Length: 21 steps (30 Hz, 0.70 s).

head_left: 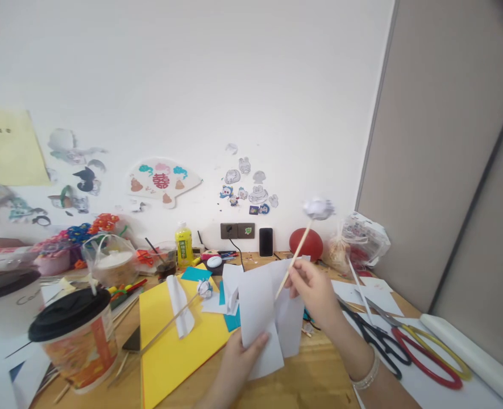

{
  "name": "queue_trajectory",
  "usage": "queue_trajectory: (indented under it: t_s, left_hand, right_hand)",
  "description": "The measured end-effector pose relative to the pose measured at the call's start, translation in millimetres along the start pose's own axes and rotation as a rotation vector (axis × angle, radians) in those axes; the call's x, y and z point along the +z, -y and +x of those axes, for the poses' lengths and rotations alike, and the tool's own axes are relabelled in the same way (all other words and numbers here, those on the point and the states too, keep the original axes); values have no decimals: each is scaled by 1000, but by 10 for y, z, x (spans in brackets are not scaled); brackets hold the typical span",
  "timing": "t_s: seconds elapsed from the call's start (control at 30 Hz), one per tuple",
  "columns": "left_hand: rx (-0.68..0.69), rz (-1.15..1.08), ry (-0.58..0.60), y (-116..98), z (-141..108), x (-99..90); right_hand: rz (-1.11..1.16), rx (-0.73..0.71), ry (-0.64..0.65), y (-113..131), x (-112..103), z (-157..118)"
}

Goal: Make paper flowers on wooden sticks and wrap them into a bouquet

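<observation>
The right hand is closed in a pinch on a wooden stick, gripping it below mid-length between thumb and fingers. The stick's long axis is tilted: the upper end, bearing a crumpled paper ball, points up, away from the hand and slightly to the right; the lower end points down and left, to the white paper. Contact between that end and the paper cannot be confirmed. The left hand clasps the white paper by its lower part, thumb on the near face. The paper stands above the left hand, its long axis near upright, leaning slightly; the left hand is the nearer to its lower edge, the right hand to its upper right. Further out, a second stick with a crumpled head lies slantwise across yellow paper, beside a curled white sheet. Black-handled scissors and red-handled scissors are noted at right, a lidded cup at left. The crumpled ball is blurred.
</observation>
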<state>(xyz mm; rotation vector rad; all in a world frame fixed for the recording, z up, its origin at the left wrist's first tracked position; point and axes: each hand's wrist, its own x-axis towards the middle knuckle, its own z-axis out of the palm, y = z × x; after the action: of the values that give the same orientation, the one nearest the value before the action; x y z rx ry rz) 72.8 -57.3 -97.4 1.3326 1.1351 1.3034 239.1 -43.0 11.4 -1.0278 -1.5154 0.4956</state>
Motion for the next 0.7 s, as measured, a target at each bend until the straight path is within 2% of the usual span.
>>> queue_trajectory:
  t_s: [0.27,0.37,0.5,0.7]
  left_hand:
    - [48,8,-40,-50,25,-17]
    - [26,-4,-24,-32,20,-5]
    - [-4,-9,8,9,-1,20]
    - [13,27,-12,-36,-23,12]
  right_hand:
    - [-10,64,250,-116,267,-251]
    - [-21,49,235,-113,241,-223]
    - [-47,15,103,-63,152,-102]
    - [-203,-61,244,-6,164,-65]
